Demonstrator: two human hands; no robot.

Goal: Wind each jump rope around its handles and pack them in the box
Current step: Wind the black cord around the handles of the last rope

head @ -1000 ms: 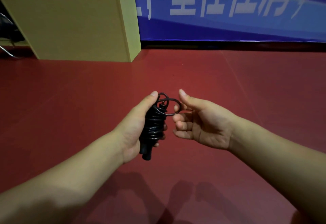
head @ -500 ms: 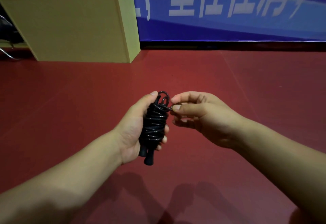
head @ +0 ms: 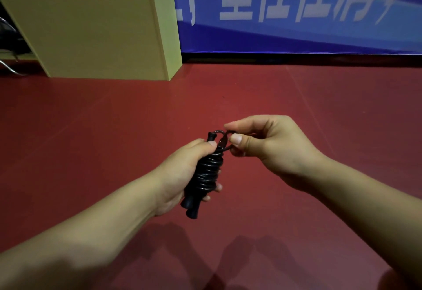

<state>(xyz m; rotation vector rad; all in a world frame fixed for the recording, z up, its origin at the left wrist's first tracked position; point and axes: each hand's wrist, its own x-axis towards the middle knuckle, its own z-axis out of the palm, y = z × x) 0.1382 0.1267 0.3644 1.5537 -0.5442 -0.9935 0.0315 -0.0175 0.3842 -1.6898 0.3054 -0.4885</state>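
Note:
A black jump rope (head: 206, 172) is wound in tight coils round its two handles, whose ends stick out below. My left hand (head: 182, 175) grips this bundle upright above the red floor, thumb pressed near its top. My right hand (head: 262, 146) pinches the last loose loop of rope at the top of the bundle, between thumb and forefinger. The hands nearly touch there. No packing box is clearly in view.
A large yellow wooden cabinet (head: 96, 34) stands at the back left on the red floor (head: 319, 118). A blue banner (head: 296, 15) with white characters runs along the back wall. Dark metal legs show at the far left edge.
My right hand went from open beside the loop to pinching it, and has lifted slightly. The bundle in my left hand has tilted a little; the loose loop has shrunk.

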